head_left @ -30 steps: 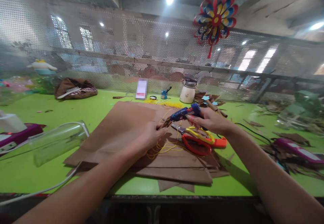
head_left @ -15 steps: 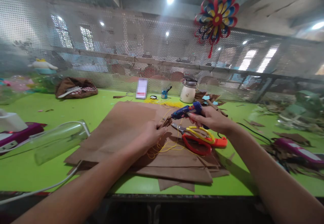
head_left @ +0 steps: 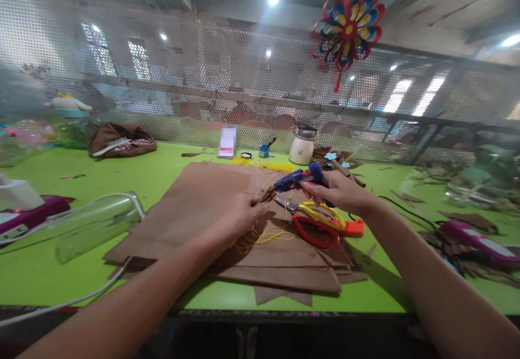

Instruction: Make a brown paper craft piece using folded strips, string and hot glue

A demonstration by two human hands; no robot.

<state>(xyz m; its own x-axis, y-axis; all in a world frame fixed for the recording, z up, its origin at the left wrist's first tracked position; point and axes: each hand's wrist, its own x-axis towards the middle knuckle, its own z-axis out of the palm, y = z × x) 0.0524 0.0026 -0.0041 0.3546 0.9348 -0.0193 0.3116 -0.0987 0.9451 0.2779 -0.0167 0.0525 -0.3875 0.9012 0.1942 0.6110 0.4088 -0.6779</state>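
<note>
My right hand [head_left: 335,190] is wrapped round the grip of a blue hot glue gun [head_left: 298,178], its nozzle pointing left. The nozzle tip meets or nearly meets a small bundle of thin brown strips [head_left: 266,195], pinched in my left hand [head_left: 246,215]; what the strips are made of I cannot make out. Beneath both hands lies a stack of brown paper [head_left: 203,202]. Scissors with one red and one yellow handle [head_left: 319,234] rest on it, just below my right hand. Loose yellow string [head_left: 268,235] curls over the paper beside my left hand.
To the left lie a clear plastic bottle [head_left: 97,229], a white cable [head_left: 97,293] and a purple power strip [head_left: 52,207]. A phone [head_left: 227,142], a blue jar [head_left: 264,151] and a white jar [head_left: 301,147] stand at the back. Another purple power strip [head_left: 479,240] sits right, among paper scraps.
</note>
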